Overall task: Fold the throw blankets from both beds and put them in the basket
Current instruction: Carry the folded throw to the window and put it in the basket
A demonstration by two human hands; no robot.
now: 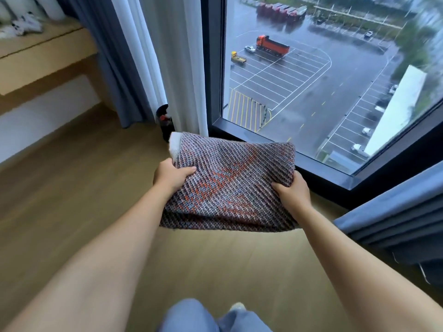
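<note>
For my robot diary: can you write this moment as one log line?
step: carrying | item: folded blanket | left hand: gripping | right hand: gripping | basket: not in view

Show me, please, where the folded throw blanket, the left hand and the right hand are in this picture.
folded throw blanket (236, 178): head view, middle of its woven top face.
left hand (171, 176): head view, back of the hand gripping the blanket's left edge.
right hand (293, 190): head view, back of the hand gripping the right edge.

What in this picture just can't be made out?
- Basket: nowhere in the head view, so its place is unknown.
- Dark object on the floor: partly behind the white curtain, unidentifiable.
- Items on the wooden ledge, top left: blurred and cut by the edge.
- Underside of the folded blanket, held by left hand and right hand: hidden.
</note>
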